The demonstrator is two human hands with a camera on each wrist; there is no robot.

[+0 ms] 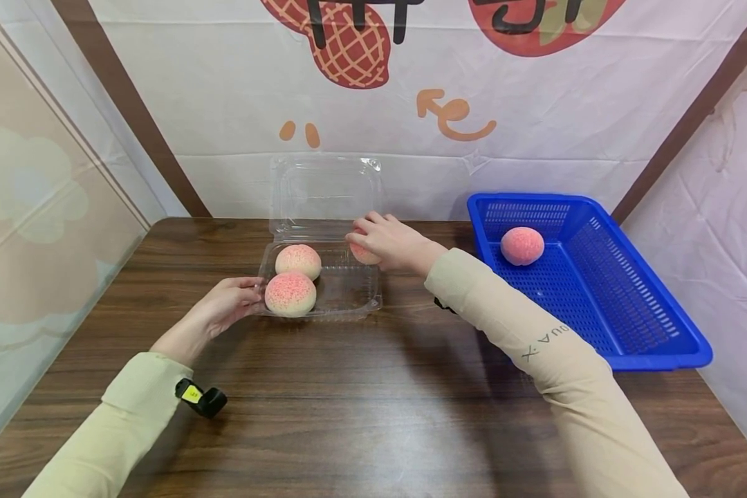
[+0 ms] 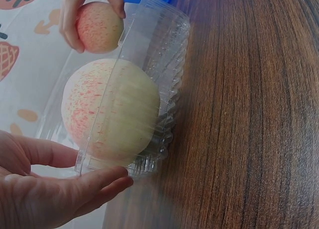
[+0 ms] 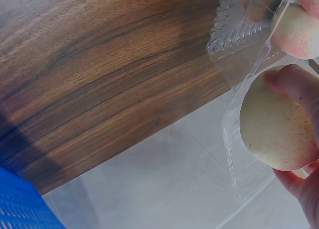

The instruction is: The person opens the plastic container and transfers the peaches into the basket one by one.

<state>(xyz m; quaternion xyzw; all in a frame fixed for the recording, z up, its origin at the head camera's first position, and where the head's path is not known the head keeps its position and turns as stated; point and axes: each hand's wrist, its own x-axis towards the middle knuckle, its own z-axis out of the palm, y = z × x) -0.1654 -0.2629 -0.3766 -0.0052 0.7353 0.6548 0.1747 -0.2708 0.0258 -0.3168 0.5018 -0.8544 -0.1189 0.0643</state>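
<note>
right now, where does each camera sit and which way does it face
Head view: on the head, facing forward and down at the table, clear container and blue basket; left hand, right hand and sleeves show.
Left wrist: on that wrist, facing the left hand at the container's edge; the right hand shows beyond.
Right wrist: on that wrist, facing the speckled ball in the right hand; only part of that hand shows.
Head and left wrist share both hands.

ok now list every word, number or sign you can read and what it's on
"X": right sleeve; neighbouring letters look like "A" and "U", uncertain.
Yellow label on the black wrist strap: marking too small to read.
Backdrop: large black lettering, cut off by the frame, unreadable; also an orange arrow.
</note>
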